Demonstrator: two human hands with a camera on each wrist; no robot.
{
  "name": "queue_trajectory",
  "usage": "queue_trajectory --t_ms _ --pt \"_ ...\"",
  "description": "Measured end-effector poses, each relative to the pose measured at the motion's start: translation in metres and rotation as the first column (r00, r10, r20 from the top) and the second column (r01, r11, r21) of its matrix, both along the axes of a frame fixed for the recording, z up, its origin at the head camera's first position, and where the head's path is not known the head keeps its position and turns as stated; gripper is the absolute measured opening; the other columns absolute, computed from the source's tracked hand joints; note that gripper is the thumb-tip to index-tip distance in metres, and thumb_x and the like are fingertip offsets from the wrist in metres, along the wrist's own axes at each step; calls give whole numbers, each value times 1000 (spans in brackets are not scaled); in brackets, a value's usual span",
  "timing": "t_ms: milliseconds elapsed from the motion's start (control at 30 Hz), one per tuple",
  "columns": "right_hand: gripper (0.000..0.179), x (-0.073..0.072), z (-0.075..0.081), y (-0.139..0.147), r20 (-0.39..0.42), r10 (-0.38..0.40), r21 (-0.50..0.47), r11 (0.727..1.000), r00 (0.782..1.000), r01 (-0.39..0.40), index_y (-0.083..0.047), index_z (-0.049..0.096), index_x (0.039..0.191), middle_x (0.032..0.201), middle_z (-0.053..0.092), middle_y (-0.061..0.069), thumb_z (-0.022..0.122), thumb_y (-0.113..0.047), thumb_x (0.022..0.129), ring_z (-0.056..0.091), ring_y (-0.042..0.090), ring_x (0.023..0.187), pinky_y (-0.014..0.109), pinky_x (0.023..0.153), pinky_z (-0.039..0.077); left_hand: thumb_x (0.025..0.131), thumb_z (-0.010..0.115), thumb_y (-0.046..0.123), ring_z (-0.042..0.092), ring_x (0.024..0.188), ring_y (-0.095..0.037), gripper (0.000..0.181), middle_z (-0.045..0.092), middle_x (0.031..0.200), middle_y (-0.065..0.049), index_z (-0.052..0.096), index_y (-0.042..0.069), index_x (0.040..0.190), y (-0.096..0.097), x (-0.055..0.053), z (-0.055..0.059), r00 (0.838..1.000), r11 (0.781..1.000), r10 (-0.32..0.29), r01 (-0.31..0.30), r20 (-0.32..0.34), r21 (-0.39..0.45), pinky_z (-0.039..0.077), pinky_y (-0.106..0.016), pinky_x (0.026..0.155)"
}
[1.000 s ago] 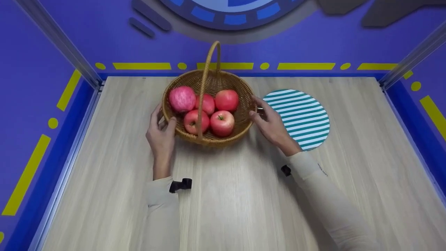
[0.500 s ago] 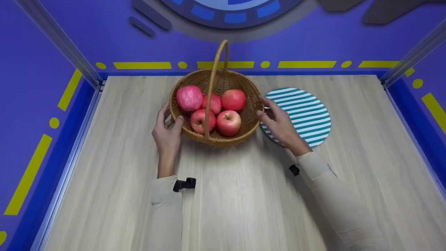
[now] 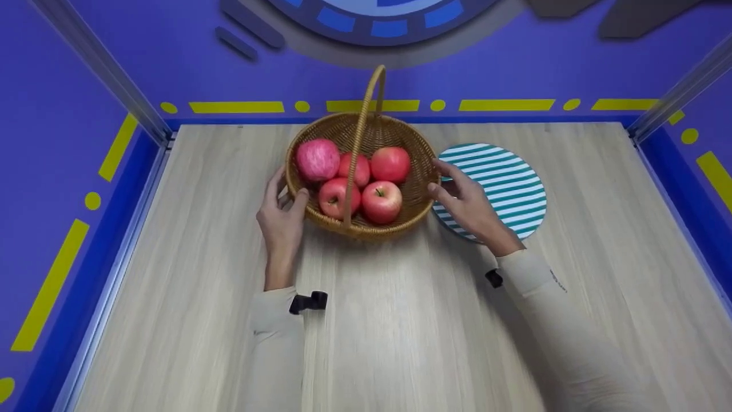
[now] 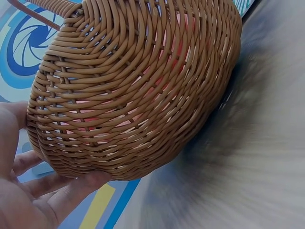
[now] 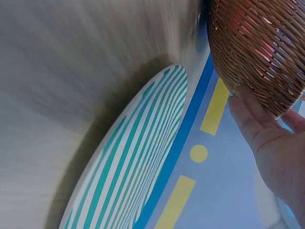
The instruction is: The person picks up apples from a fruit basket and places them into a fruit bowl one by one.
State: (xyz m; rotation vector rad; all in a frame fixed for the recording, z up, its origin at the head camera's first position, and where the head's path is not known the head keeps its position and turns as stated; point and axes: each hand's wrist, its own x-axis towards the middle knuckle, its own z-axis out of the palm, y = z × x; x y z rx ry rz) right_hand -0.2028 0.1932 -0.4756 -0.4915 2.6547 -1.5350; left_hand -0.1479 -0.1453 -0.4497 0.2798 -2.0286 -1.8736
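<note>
Between my two hands is a brown wicker basket [image 3: 372, 231] with a tall arched handle, holding several red apples [image 3: 381, 202]. My left hand [image 3: 282, 224] grips its left side, thumb on the rim and fingers spread under the woven wall [image 4: 128, 95] in the left wrist view. On the opposite side, my right hand [image 3: 470, 207] holds the rim between thumb and fingers; the right wrist view shows fingertips [image 5: 248, 102] against the wicker. The basket hangs close over the table with a shadow below it. Its right edge reaches a round teal-and-white striped mat [image 3: 503, 186].
The striped mat [image 5: 138, 157] lies flat on the pale wooden table [image 3: 389, 332], right of the basket and partly behind my right hand. Blue panels [image 3: 240, 80] with yellow marks enclose the table at the back and both sides.
Both hands have moved the basket with its apples to the right, up to the striped mat's left edge. Their hold on it looks the same.
</note>
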Motion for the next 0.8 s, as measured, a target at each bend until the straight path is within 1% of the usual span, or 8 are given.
queue_trajectory --t_ms 133,333,467,533,600,700,800 --pt "65 0 3 2 0 9 13 1000 1000 -9 -12 41 164 157 51 12 60 -41 109 63 28 129 46 103 57 97 68 3 63 128 -37 57 57 149 -22 57 8 153 0 -2 -2 1000 1000 -6 6 7 10 55 -45 104" --pt "64 -1 5 4 -3 6 42 999 1000 -6 -12 42 164 157 52 13 61 -39 109 64 29 128 48 104 56 97 67 3 61 130 -40 59 55 151 -23 55 5 155 1 -2 -5 1000 1000 -20 21 -14 21 52 -47 108" --pt "65 -4 8 2 -12 1 29 1000 1000 -1 -15 42 164 156 53 12 62 -41 108 65 29 127 47 100 58 97 67 2 61 130 -39 60 55 151 -22 54 6 155 1 -1 -6 1000 1000 -15 15 -10 22 52 -46 109" --pt "66 -6 11 -1 -32 -15 16 1000 999 15 -15 42 164 155 54 11 64 -41 107 64 29 128 46 99 59 97 67 2 62 129 -38 59 56 151 -22 55 6 155 0 0 -6 1000 1000 -8 8 -3 24 53 -46 107" --pt "68 -8 15 -5 -69 -42 16 999 997 44 -14 42 164 154 55 12 66 -40 106 62 29 131 46 102 58 97 67 2 62 129 -38 59 57 150 -22 56 6 154 0 0 -6 1000 1000 -2 2 -4 23 53 -46 107" --pt "69 -10 23 -13 -129 -93 50 994 987 100 -9 43 162 155 53 14 69 -37 105 56 28 138 45 110 52 97 67 2 63 128 -39 58 57 150 -23 56 5 153 1 -1 -5 1000 1000 2 -2 -12 20 52 -47 108" --pt "68 -12 34 -24 -172 -131 84 985 976 147 -7 44 160 155 52 14 70 -35 104 53 28 141 44 115 48 96 67 2 62 128 -41 58 56 150 -24 56 5 153 1 -1 -4 1000 1000 3 -3 -17 18 51 -49 109"
